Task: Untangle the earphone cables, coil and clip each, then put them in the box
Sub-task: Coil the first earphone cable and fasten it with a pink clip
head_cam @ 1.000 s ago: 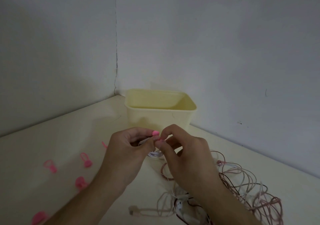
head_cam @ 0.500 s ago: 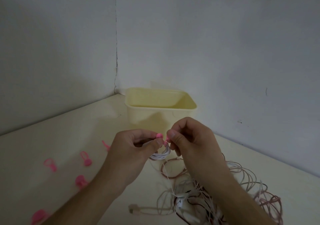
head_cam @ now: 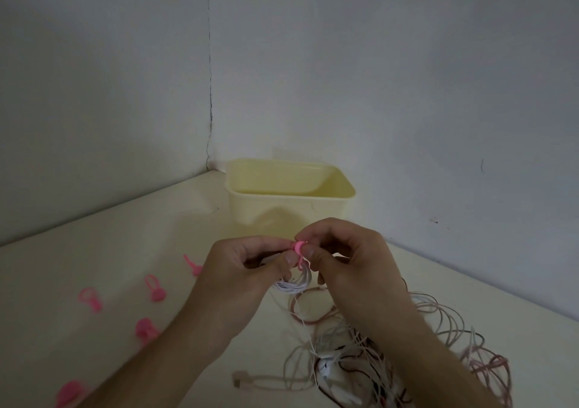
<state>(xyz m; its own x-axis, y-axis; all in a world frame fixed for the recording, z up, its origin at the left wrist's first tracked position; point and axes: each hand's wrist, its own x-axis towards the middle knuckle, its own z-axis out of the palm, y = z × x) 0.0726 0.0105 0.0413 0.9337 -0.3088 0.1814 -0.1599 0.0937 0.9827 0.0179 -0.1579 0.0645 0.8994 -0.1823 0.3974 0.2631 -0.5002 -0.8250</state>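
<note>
My left hand (head_cam: 241,269) holds the white coil (head_cam: 294,283) before the box (head_cam: 291,200); my right hand (head_cam: 351,257) pinches the pink clip (head_cam: 297,247); light, springy cable, probably best gripped across its bundled loops.

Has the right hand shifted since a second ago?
Yes. The right hand has drifted slightly rightward and up against the yellow box, now pinching the pink clip on the white coil.
</note>
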